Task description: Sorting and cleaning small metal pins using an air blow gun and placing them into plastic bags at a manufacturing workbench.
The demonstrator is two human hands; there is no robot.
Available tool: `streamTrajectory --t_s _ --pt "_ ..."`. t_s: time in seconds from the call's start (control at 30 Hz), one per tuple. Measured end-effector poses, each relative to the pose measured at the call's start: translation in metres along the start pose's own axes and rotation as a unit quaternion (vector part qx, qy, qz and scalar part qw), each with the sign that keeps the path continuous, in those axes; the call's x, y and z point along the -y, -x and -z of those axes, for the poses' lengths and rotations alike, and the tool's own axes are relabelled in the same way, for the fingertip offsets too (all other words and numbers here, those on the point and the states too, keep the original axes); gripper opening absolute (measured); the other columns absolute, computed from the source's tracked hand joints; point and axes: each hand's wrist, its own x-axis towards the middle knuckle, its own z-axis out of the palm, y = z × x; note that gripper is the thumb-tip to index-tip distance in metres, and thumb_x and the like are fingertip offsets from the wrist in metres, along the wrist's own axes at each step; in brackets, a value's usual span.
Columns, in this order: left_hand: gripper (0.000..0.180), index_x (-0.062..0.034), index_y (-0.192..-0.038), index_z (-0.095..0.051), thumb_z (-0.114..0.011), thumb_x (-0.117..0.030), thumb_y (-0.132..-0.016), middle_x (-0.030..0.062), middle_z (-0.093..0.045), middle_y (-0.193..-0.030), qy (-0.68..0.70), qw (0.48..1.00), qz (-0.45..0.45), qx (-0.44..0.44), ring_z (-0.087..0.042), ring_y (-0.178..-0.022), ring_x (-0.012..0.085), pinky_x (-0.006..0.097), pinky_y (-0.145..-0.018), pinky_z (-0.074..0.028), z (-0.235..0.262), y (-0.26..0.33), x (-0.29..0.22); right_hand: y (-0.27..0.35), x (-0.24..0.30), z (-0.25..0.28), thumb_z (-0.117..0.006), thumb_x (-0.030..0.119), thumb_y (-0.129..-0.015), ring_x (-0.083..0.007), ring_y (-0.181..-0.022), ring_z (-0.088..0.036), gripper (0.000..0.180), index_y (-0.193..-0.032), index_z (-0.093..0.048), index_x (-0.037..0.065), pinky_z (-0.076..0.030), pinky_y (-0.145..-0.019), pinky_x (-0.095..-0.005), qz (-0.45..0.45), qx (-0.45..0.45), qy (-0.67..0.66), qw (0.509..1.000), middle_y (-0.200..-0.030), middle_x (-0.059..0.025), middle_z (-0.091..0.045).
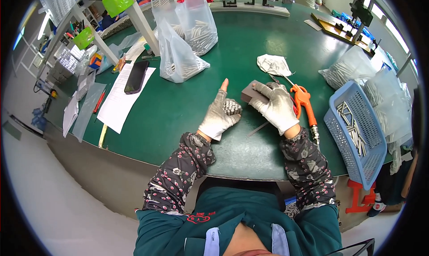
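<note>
In my gloved left hand is a tight bundle of short metal pins, their round ends facing up and right. The left fingers wrap round the bundle and the thumb sticks out away from me. My gloved right hand grips a brownish-grey rectangular block just right of the bundle; the two look slightly apart. An orange air blow gun lies close beside the right hand. Beneath the right wrist a thin flat strip rests on the table. Beyond the hand lies a crumpled white cloth.
The green table curves in front of me. To the right stands a blue basket of metal pins, beside bagged pins. Plastic bags of pins stand far left, near a phone on paper. A metal fixture sits back right.
</note>
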Motion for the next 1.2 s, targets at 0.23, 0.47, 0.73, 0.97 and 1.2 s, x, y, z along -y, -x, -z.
streamTrajectory --t_s 0.23,0.47,0.73,0.97,1.2 --pt "0.105 -0.0177 -0.142 0.0 -0.068 0.004 -0.066 0.0038 -0.057 -0.084 -0.018 0.994 -0.109 -0.006 -0.055 -0.08 0.0143 0.024 -0.076 -0.047 0.006 -0.007 0.03 0.004 0.039 0.004 -0.067 0.03 -0.067 -0.0334 -0.089 -0.054 0.036 -0.097 -0.065 0.012 -0.043 -0.075 -0.0422 0.192 -0.017 0.031 0.981 -0.093 -0.0195 -0.057" --pt "0.105 -0.0183 -0.142 0.004 -0.065 0.007 -0.067 0.0038 -0.056 -0.087 -0.114 0.98 -0.164 -0.009 -0.054 -0.077 0.0116 0.024 -0.075 -0.046 0.003 -0.01 0.033 0.003 0.034 -0.007 -0.064 0.028 -0.068 -0.0322 -0.083 -0.055 0.027 -0.09 -0.066 0.013 -0.044 -0.073 -0.0434 0.219 -0.059 -0.009 0.974 -0.089 -0.0169 -0.058" --pt "0.101 -0.0155 -0.142 -0.001 -0.062 0.013 -0.067 0.0015 -0.053 -0.076 0.01 1.0 0.007 0.022 -0.053 -0.072 0.0096 0.022 -0.074 -0.045 0.002 -0.004 0.004 -0.025 -0.033 0.024 -0.057 0.04 -0.076 -0.0331 -0.086 -0.057 0.025 -0.091 -0.063 0.022 -0.047 -0.073 -0.0425 -0.093 -0.158 0.244 0.952 -0.088 -0.0127 -0.06" --pt "0.101 -0.0191 -0.143 -0.005 -0.062 0.014 -0.066 0.0018 -0.052 -0.08 0.057 0.997 0.027 0.034 -0.053 -0.073 0.0101 0.023 -0.073 -0.047 -0.003 -0.004 -0.006 -0.026 -0.08 0.05 -0.056 0.049 -0.074 -0.036 -0.104 -0.051 0.048 -0.111 -0.058 0.019 -0.041 -0.088 -0.0442 -0.321 -0.103 0.277 0.9 -0.11 -0.0163 -0.057" --pt "0.102 -0.0205 -0.143 -0.006 -0.062 0.015 -0.065 0.0002 -0.051 -0.079 0.095 0.995 0.022 0.036 -0.051 -0.072 0.0089 0.022 -0.072 -0.046 -0.001 -0.002 0.001 0.018 -0.068 0.054 -0.06 0.029 -0.073 -0.0371 -0.107 -0.047 0.04 -0.106 -0.056 0.006 -0.042 -0.086 -0.043 -0.145 -0.031 0.228 0.962 -0.115 -0.0217 -0.05"
